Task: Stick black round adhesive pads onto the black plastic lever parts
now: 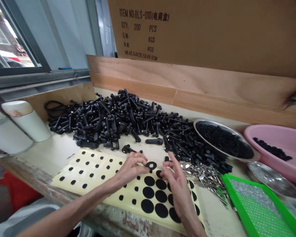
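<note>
My left hand (133, 167) pinches a flat black ring-shaped pad (151, 165) with a pale hole, at its edge. It hovers over a yellow sticker sheet (105, 188) dotted with small black dots on the left and large black round pads (149, 192) on the right. My right hand (175, 179) is above the right part of this sheet, its fingers apart and its index finger raised. A small dark piece (167, 159) shows just behind those fingers; whether they touch it I cannot tell. Beyond my left fingertips lies a loose black crank-like arm (129, 149).
A heap of black crank-like arms (108, 118) fills the back. To the right are loose metal pieces (204, 176), a steel bowl (222, 140) of black parts, a pink basin (281, 141) and a green tray (259, 204) of small metal bits. White bottles (27, 120) stand left.
</note>
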Available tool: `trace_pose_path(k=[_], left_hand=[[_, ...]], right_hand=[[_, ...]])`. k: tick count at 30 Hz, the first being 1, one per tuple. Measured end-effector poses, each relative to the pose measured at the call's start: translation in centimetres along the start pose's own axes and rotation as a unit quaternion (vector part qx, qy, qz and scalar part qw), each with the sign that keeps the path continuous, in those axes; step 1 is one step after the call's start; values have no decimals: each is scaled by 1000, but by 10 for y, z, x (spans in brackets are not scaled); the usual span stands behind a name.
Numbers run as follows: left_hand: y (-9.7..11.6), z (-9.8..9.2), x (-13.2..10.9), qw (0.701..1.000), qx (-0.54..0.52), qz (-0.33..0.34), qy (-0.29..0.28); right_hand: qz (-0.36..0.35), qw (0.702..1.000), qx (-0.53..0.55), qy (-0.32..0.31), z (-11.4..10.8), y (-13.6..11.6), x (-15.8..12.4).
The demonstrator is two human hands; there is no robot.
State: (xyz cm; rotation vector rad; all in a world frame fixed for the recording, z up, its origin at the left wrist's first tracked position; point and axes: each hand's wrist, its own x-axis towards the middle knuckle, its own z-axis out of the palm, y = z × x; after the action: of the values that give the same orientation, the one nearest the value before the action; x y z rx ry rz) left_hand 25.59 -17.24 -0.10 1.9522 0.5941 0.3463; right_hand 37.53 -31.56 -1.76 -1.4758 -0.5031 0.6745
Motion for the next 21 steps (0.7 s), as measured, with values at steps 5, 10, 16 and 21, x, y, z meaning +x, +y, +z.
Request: trace_pose_path(k=[5, 10, 16, 21], left_hand=[[1, 4, -1, 999, -36, -5, -3], [3, 3, -2, 996, 52, 68, -16], [-12, -34, 16, 975, 181, 112, 56], [-28, -51, 31, 982, 149, 71, 87]], right_hand=[[-42, 997, -66, -23, -2, 2, 3], [-183, 968, -169, 14, 6, -3, -3], [-407, 887, -168, 142, 5, -7, -11], [-181, 958, -42, 218, 2, -7, -9]])
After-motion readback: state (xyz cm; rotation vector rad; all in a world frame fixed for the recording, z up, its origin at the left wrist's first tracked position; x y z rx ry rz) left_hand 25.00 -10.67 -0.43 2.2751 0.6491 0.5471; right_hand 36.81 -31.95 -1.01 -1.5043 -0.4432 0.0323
